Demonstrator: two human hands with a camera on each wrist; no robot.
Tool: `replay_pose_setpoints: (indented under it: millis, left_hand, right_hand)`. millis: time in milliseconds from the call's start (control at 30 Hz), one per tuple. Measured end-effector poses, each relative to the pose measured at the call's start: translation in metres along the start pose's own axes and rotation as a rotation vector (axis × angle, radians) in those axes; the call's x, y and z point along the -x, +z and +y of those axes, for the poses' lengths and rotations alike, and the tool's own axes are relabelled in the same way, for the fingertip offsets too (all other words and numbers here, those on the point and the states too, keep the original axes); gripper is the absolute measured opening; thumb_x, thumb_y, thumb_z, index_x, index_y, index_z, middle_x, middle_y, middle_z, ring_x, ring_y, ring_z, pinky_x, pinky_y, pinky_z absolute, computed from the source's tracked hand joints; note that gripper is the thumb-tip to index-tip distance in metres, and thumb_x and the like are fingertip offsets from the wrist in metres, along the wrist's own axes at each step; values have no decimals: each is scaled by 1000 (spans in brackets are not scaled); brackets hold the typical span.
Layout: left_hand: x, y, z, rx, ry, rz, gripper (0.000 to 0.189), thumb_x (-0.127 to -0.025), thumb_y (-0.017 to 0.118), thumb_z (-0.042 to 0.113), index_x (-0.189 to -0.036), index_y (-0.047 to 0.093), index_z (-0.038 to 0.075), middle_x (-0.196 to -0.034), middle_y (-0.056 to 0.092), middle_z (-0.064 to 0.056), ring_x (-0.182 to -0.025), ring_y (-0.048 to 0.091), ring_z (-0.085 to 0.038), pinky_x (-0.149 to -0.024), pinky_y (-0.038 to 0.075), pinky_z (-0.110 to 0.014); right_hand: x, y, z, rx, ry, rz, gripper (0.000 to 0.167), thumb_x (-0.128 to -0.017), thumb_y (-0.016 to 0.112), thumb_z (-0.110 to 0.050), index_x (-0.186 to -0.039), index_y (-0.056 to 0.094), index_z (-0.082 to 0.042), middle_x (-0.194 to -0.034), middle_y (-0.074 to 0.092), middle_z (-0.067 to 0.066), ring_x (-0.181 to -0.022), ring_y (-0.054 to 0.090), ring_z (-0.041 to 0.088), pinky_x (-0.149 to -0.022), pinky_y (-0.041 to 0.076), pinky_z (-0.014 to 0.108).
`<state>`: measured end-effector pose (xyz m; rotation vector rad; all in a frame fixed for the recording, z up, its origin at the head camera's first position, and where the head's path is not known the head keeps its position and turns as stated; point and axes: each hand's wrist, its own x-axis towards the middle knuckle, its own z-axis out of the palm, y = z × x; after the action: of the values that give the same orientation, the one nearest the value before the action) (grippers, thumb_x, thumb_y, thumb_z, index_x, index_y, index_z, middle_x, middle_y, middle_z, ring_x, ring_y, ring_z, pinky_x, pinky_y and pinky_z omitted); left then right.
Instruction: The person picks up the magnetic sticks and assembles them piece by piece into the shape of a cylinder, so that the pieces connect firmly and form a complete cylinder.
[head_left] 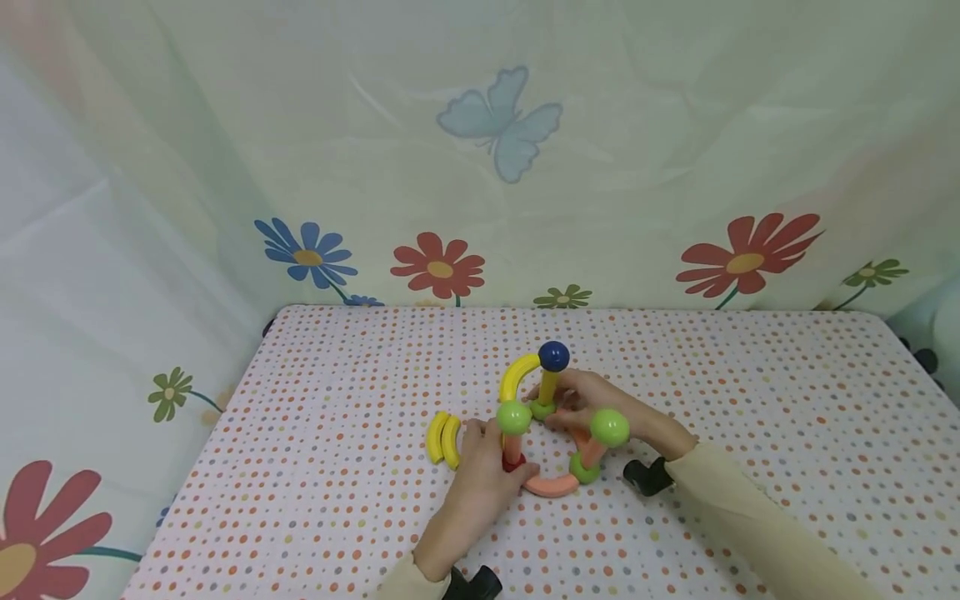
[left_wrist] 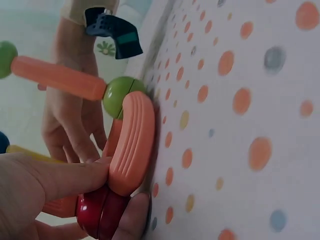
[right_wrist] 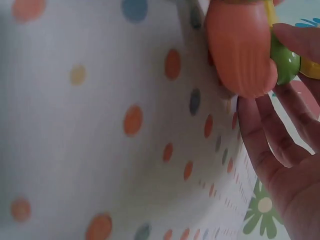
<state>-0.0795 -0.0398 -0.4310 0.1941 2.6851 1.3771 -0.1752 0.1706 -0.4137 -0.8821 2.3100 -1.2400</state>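
Observation:
A toy structure of balls, straight rods and curved sticks stands between the two hands. At its near left corner, the left hand point(head_left: 482, 473) grips a red ball point(left_wrist: 92, 212), thumb and fingers around it. A coral curved stick point(head_left: 551, 486) runs from there to a green ball at the right corner. The right hand point(head_left: 603, 402) reaches behind the structure and holds the rear green ball point(right_wrist: 286, 64), its thumb on top and fingers beneath. Above that ball rise a yellow rod point(head_left: 548, 388) and a dark blue ball point(head_left: 554, 356). Light green balls point(head_left: 610, 427) top the other two uprights.
Two loose yellow curved sticks point(head_left: 443, 439) lie left of the left hand. A yellow curved stick point(head_left: 516, 375) joins the structure up at the blue ball. The table point(head_left: 337, 500) has a dotted cover, with a flowered curtain point(head_left: 637, 167) behind it.

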Motion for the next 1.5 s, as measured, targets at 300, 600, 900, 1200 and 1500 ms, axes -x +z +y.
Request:
replay_pose_setpoints:
  millis: [300, 600, 900, 1200, 1500]
  left_hand:
    - [-31, -10, 2, -88, 29, -81, 29, -84, 87, 5, -104, 66, 0, -94, 50, -6, -85, 47, -17, -70, 44, -27]
    - [-63, -14, 0, -28, 100, -128, 33, -86, 85, 1, -115, 71, -3, -101, 58, -8, -89, 52, -19, -73, 44, -26]
    - [-87, -16, 5, 30, 147, -225, 32, -81, 87, -4, -110, 74, -2, -104, 73, -10, -91, 68, -17, -84, 54, -25]
    - [-83, -27, 1, 2, 133, -209, 41, -85, 86, 2, -123, 72, 0, -112, 70, -12, -97, 67, -23, -87, 54, -29]
    - [-48, -55, 10, -361, 33, -46, 38, -95, 79, 13, -127, 68, -2, -116, 60, -18, -100, 58, -31, -77, 53, -41]
  right_hand:
    - [24, -6, 9, 70, 70, 75, 27, -87, 83, -5, -108, 68, -1, -104, 70, 6, -92, 65, 18, -78, 57, 31]
    - [56, 12, 5, 64, 113, 226, 29, -85, 84, -1, -108, 66, 3, -103, 70, 8, -93, 69, 20, -73, 60, 30]
    - [77, 28, -8, 86, 117, 237, 39, -80, 88, -2, -113, 67, 0, -107, 71, 8, -86, 69, 13, -72, 59, 28]
    - [90, -10, -28, 258, 98, 333, 33, -92, 67, 14, -123, 64, 2, -117, 68, 15, -101, 68, 30, -82, 60, 39]
    - [63, -44, -68, 297, -27, 371, 33, -100, 73, -13, -132, 66, -8, -129, 65, 10, -109, 67, 27, -90, 56, 34]
